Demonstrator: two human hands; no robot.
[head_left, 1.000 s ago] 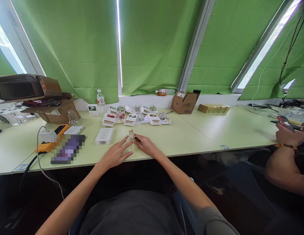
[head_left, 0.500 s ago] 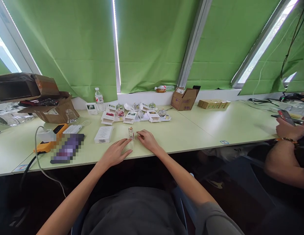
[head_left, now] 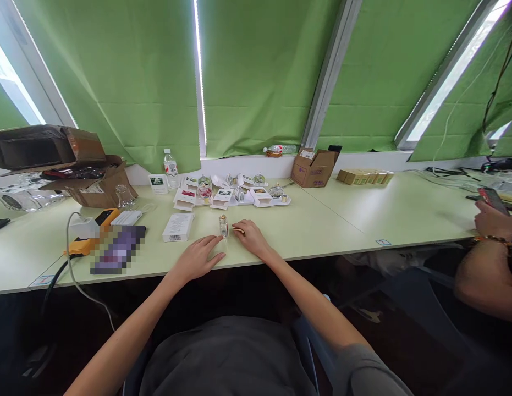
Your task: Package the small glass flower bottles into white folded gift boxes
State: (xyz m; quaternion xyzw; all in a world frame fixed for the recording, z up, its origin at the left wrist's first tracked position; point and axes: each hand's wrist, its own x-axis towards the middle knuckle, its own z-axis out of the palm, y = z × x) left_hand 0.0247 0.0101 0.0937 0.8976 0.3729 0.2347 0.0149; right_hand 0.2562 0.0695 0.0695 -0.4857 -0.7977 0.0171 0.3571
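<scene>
A small clear glass bottle (head_left: 223, 226) with a gold top stands upright on the pale green table in front of me. My left hand (head_left: 200, 257) rests on the table just left of it, fingers stretched out and thumb apart. Its fingertips are beside the bottle's base; whether they touch it I cannot tell. To the right of the bottle, my right hand (head_left: 251, 237) is closed on a small gold-coloured piece (head_left: 239, 230), partly hidden by the fingers. Left of the bottle lies a white box (head_left: 178, 226) with a barcode.
Several opened white boxes (head_left: 185, 197) and round glass bottles (head_left: 276, 191) stand farther back. Behind are a water bottle (head_left: 170, 169) and a cardboard box (head_left: 314, 168). At left are a yellow power strip (head_left: 80, 246), cables and cartons. Another person's hand (head_left: 495, 223) holds a phone at right.
The view has shifted slightly, so things appear a little farther right. The gold-coloured piece in my right hand looks slightly turned. Both hands otherwise keep about the same place by the bottle.
</scene>
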